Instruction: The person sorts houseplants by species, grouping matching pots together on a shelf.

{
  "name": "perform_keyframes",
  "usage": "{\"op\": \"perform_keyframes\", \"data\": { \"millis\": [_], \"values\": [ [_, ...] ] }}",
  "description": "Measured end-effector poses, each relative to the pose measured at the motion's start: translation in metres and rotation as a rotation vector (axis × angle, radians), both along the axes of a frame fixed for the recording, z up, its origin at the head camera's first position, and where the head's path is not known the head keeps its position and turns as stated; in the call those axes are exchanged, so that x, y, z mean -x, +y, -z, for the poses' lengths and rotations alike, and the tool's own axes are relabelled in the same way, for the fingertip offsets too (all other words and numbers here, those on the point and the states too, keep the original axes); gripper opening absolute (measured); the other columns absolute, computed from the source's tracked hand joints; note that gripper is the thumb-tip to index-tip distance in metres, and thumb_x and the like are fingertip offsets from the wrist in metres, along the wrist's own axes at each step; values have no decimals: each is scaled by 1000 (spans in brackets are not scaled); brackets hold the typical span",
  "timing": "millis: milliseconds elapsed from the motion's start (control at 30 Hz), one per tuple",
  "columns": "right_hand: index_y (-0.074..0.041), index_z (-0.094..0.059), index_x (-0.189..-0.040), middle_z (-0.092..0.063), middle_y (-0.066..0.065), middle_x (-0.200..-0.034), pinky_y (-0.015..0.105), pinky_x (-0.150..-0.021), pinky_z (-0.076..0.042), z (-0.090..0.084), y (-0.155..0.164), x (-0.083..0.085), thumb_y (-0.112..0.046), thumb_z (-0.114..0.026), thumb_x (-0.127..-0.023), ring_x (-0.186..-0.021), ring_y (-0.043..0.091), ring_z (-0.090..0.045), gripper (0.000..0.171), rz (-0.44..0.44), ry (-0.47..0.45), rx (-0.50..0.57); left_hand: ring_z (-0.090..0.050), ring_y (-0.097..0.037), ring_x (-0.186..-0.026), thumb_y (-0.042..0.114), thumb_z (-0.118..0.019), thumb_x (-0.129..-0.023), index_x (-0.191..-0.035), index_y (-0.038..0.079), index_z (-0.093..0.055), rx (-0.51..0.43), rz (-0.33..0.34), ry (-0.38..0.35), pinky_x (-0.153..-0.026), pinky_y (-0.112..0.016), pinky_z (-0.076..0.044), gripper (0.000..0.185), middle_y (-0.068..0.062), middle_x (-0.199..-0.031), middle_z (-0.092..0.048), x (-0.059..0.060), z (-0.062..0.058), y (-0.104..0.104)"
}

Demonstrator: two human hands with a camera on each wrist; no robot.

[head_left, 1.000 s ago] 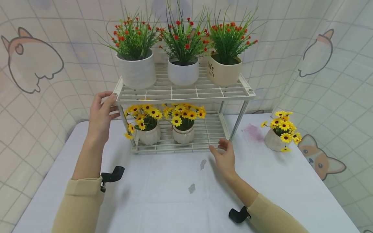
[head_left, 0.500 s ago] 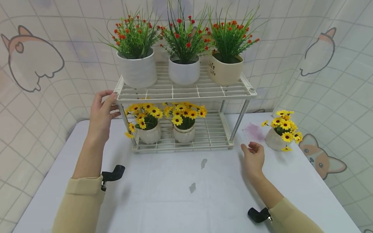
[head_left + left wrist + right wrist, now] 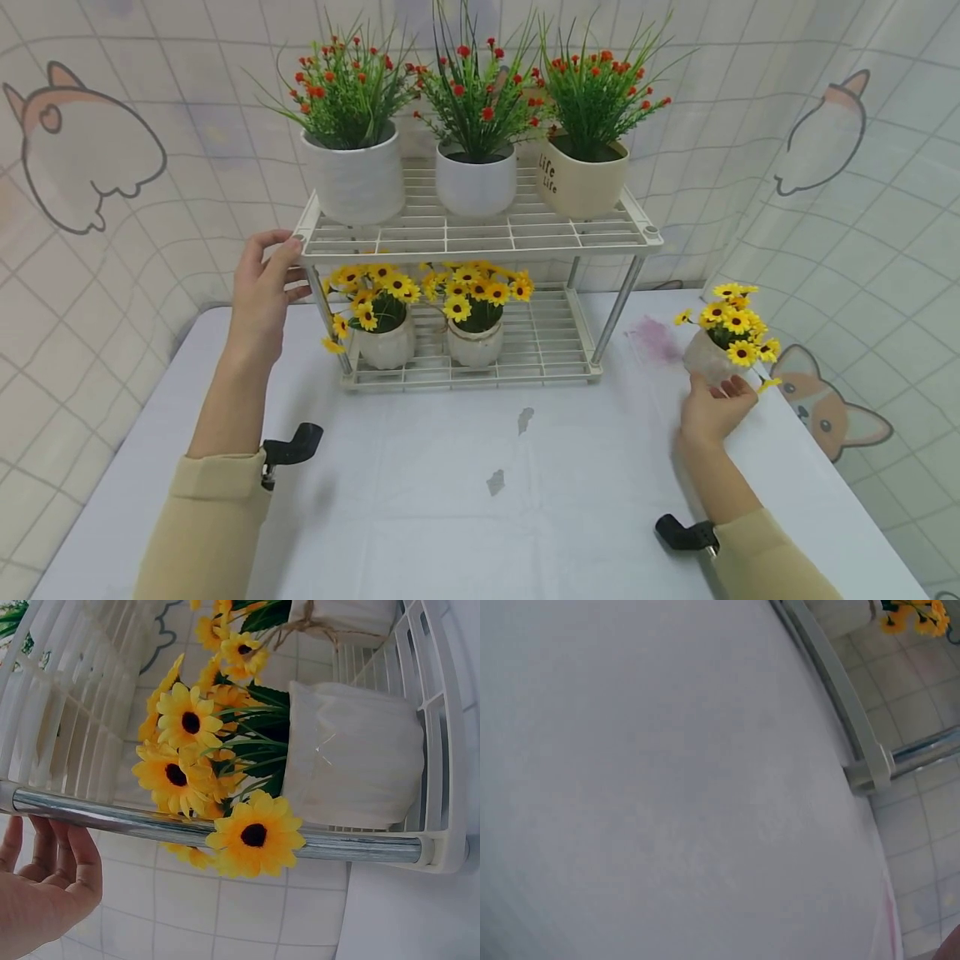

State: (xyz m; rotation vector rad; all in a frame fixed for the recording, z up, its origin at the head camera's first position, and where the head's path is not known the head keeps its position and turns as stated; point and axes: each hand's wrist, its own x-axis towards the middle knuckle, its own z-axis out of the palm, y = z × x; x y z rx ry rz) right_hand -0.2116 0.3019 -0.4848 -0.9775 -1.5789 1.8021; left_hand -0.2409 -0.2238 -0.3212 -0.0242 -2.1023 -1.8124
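My left hand [image 3: 262, 292] grips the left front corner of a white two-tier wire shelf [image 3: 480, 242]; in the left wrist view its curled fingers [image 3: 64, 855] meet the metal post [image 3: 112, 814]. Just inside that post, on the lower tier, sits a whitish pot of yellow daisies [image 3: 386, 346]. A similar daisy pot [image 3: 474, 346] stands to its right. Over on the right of the table, my right hand [image 3: 712, 412] reaches a third daisy pot [image 3: 705, 354], its loosely bent fingers overlapping the pot's lower front. The right wrist view catches only a sliver of that hand.
Three larger pots of red flowers and grass stand on the upper tier: a white one [image 3: 352, 183], another white one [image 3: 476, 183] and a cream one [image 3: 583, 179]. A white cloth covers the table [image 3: 420, 500]. Tiled-pattern curtains [image 3: 210, 167] hang behind and beside it.
My right hand has moved right, from the shelf's lower front edge to the separate daisy pot. That pot's lowest flower has shifted right. The left hand stays at the shelf corner.
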Motion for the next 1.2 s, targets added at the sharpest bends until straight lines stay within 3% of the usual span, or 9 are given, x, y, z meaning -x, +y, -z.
{"op": "perform_keyframes", "data": {
  "millis": [300, 567, 800, 1200],
  "values": [
    [-26, -23, -156, -24, -7, -153, 15, -102, -33, 3, 27, 13, -20, -74, -95, -132, 5, -28, 80, 29, -13, 33, -58, -20, -110, 41, -49, -108, -139, 22, -48, -2, -1, -4, -96, -38, -47, 36, -10, -129, -60, 0, 1, 0],
    [-26, -19, -160, -14, -6, -166, 15, -113, -25, 3, 39, 24, -27, -80, -91, -150, 8, -14, 92, -8, -60, 50, -58, -19, -109, 40, -50, -108, -138, 21, -49, -11, 2, 1, -95, -37, -47, 35, -9, -127, -60, -1, 0, 0],
    [-22, -11, -163, -9, -5, -169, 16, -117, -13, 4, 45, 31, -32, -79, -91, -153, 6, -7, 99, -31, -118, 44, -58, -20, -110, 41, -49, -108, -138, 22, -48, -8, -4, -9, -95, -37, -47, 35, -9, -129, -60, 1, 0, 0],
    [-22, -9, -163, -8, -7, -169, 16, -116, -11, 5, 47, 34, -32, -80, -91, -152, 4, -5, 102, -63, -94, 14, -57, -21, -111, 40, -49, -108, -138, 21, -48, -4, 1, 1, -93, -36, -47, 36, -7, -128, -60, 0, 0, 0]
  ]
}}
